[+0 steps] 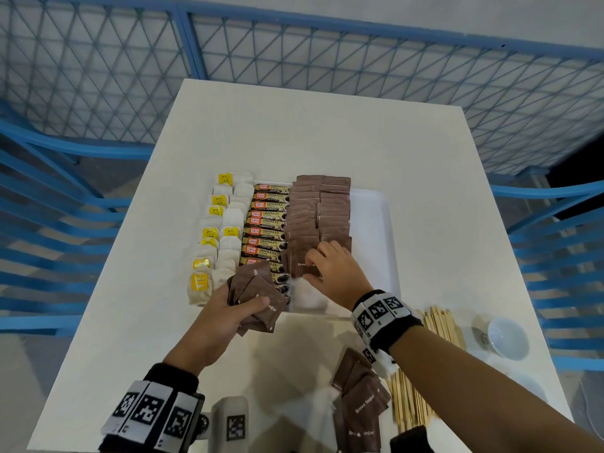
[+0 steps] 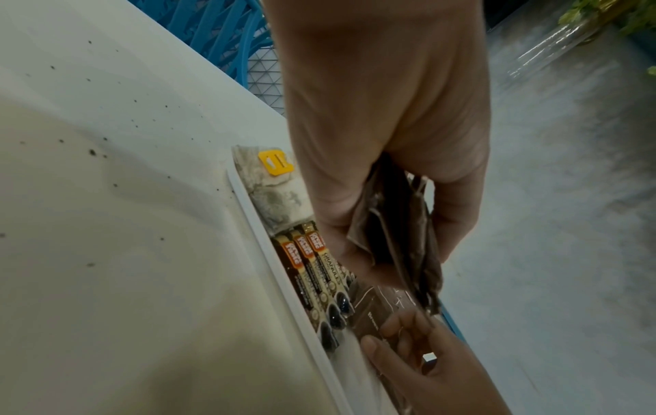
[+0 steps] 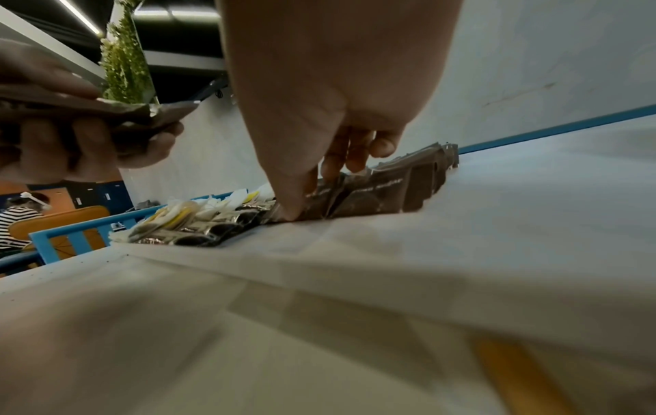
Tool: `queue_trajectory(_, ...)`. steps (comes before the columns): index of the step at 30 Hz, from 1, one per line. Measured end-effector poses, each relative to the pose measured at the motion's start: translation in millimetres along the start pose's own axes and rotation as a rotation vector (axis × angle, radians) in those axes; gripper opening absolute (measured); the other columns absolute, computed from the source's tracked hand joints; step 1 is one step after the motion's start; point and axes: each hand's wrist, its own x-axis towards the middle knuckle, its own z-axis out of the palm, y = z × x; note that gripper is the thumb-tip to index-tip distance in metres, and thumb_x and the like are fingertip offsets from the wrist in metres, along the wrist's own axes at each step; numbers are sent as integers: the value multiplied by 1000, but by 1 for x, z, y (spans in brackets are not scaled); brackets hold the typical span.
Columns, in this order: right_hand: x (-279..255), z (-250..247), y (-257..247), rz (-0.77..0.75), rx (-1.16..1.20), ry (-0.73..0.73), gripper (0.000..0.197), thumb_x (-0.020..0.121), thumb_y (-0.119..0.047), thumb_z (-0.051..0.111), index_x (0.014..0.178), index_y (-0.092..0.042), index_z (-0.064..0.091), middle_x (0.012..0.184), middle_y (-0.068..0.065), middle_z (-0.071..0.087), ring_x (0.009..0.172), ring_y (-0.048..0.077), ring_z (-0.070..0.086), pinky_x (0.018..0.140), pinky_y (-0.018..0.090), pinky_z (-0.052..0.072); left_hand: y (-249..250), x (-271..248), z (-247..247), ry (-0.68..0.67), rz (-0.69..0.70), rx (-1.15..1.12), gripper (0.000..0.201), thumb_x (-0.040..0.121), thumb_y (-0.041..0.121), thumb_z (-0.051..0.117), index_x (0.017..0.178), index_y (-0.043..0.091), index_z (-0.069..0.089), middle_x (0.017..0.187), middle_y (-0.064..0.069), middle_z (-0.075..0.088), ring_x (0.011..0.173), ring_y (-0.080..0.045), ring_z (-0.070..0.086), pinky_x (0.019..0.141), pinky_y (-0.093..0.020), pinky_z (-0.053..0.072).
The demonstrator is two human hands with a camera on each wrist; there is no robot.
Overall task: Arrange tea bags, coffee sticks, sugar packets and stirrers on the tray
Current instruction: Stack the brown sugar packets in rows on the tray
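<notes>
On the white table [image 1: 327, 138] before a blue fence [image 1: 294, 37], the left hand [image 1: 222, 317] grasps sugar packets [image 1: 258, 299] while the right hand [image 1: 336, 276] pinches one packet [image 1: 302, 264] on the tray [image 1: 379, 223].

Brown sugar packets [image 1: 318, 210] w/ white lettering under the right-hand fingertips [image 1: 313, 256] — beside them gold-and-black coffee sticks [image 1: 266, 223] w/ orange-red logos, then white tea bags [image 1: 225, 223] w/ yellow tags. White tray [image 1: 379, 223], white table [image 1: 294, 132], blue mesh fence [image 1: 327, 50] — black-and-white checked wristbands [image 1: 379, 310].

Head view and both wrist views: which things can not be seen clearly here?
- Stirrers: head view, partly hidden by the right forearm.
- Packet under the right hand: print partly covered.
- Bundle in the left hand: left wrist view, count unreadable.
- Tray: right wrist view, blurred.
</notes>
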Motion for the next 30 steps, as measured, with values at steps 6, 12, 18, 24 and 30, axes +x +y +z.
queue_trajectory(6,-4,-12,-14,109,232,58,19,89,-30,59,87,-11,58,81,-2,53,72,7,44,68,17,36,3,2,4,-34,41,-5,19,79,3,69,93,15,64,72,-1,68,65,-17,56,50,-22,34)
queue_trajectory(12,-17,-43,-51,398,1082,-321,20,90,-27,57,95,-8,59,73,-4,60,61,7,55,53,16,42,10,2,12,-72,70,-37,28,75,8,66,102,13,64,81,-4,72,72,-15,67,50,-19,48)
queue_trajectory(18,-24,-38,-54,478,1299,-289,6,87,-7,62,92,-9,60,77,2,62,63,7,59,59,18,49,5,3,7,-140,52,5,41,67,10,75,105,18,65,94,-8,73,84,-20,67,59,-25,49)
queue_trajectory(24,-30,-34,-40,549,1264,-218,12,89,-8,60,100,-6,66,82,2,66,70,9,60,66,18,51,1,5,5,-150,33,8,42,72,-10,70,105,15,61,85,-1,74,74,-10,69,52,-17,49)
queue_trajectory(30,-15,-34,-9,656,1069,-48,8,84,-8,66,86,-13,61,71,-1,67,59,1,57,59,15,45,2,6,-1,-85,11,1,43,66,0,75,103,16,62,83,-1,73,75,-17,67,51,-21,49)
